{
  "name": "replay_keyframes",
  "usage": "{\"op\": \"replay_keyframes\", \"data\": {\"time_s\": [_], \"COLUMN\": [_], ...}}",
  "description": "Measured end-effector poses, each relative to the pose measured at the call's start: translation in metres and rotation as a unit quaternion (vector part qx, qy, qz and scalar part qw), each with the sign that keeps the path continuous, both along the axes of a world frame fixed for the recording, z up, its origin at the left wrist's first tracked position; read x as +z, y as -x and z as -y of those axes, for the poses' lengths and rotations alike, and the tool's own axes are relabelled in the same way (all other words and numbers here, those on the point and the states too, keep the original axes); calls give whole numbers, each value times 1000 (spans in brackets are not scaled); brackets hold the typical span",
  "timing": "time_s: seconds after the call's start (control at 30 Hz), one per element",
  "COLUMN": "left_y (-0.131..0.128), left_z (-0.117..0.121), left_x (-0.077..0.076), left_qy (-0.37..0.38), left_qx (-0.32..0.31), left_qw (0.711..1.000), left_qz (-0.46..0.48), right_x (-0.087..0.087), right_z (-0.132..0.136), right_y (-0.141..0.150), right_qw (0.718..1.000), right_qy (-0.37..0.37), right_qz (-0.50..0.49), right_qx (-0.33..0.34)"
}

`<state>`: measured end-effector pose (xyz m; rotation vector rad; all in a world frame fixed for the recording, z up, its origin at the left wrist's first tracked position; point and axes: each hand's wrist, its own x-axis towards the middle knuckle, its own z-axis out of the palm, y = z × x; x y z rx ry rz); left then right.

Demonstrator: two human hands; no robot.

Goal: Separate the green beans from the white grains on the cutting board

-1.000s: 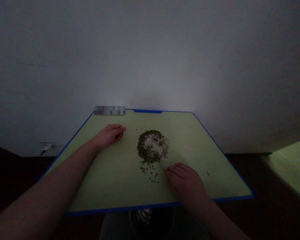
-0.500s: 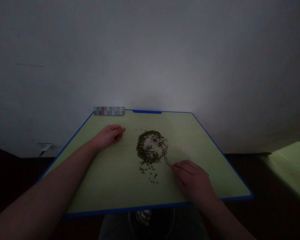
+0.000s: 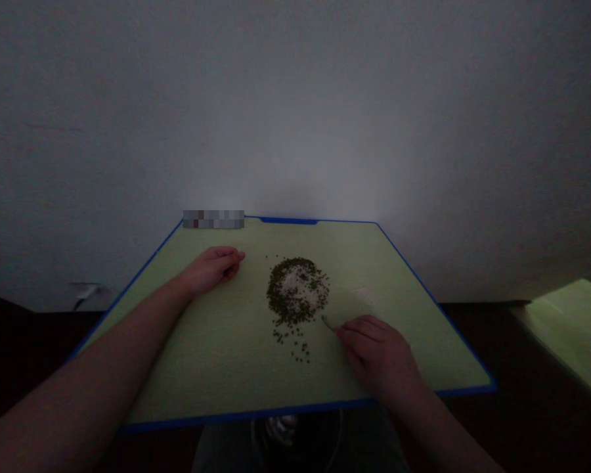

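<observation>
A pile of small dark green beans mixed with white grains [image 3: 298,292] lies in the middle of a light green board with a blue rim [image 3: 211,368]. My right hand [image 3: 379,355] rests on the board just right of and below the pile, fingers closed on a thin small tool [image 3: 328,322] whose tip points at the pile's lower right edge. My left hand [image 3: 214,266] lies on the board left of the pile, fingers loosely curled, holding nothing that I can see. A faint pale patch of grains [image 3: 364,293] sits to the right of the pile.
A white wall [image 3: 295,105] stands right behind the board. A second green surface [image 3: 574,322] shows at the right edge. The surroundings are dark. Something round and dim [image 3: 283,427] lies below the board's near edge.
My right hand moved from below the pile to its right side, then shifted the tool tip back toward the pile's edge. The left hand stayed put.
</observation>
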<state>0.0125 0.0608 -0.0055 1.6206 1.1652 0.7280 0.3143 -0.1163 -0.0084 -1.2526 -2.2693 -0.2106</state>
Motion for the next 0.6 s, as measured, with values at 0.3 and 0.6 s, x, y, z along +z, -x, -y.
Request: {"op": "replay_keyframes", "data": {"time_s": [0.3,0.6], "left_y": [1,-3], "left_z": [-2,1], "left_x": [-2,4], "left_qy": [-5,-1], "left_qx": [8,6], "left_qw": [1000,1000], "left_qz": [-6,-4], "right_x": [0,-3], "right_z": [0,5], "right_y": [-1,9], "right_qw": [1000,1000], "right_qy": [-3,17], "right_qz": [-6,8], "right_qx": [5,13]}}
